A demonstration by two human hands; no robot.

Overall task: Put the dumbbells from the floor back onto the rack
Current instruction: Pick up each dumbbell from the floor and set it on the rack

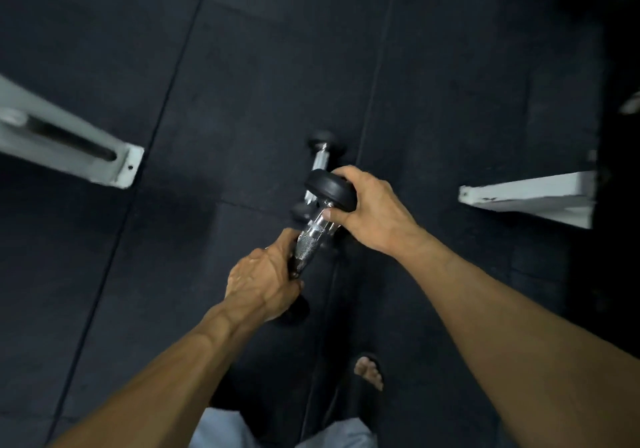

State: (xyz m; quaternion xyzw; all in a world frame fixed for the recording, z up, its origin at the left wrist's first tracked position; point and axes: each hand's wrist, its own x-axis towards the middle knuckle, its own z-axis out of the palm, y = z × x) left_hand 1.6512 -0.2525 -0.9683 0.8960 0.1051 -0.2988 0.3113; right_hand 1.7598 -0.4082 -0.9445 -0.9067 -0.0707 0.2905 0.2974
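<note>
Steel comes first on my left: a pale grey frame foot (pixel 69 142) lies on the dark rubber floor (pixel 242 49). Moving right, I see the left hand (pixel 263 285) curled tight around the lower, knurled end of a raised dumbbell (pixel 313 236), its handle tilted up and away. The right hand (pixel 367 212) grips the dumbbell's upper black head, fingers wrapped round its rim. Directly behind it, a second dumbbell (pixel 320 156) rests on the floor (partly hidden). Further right sits another pale frame foot (pixel 530 198). One sandalled foot (pixel 369 373) shows below.
</note>
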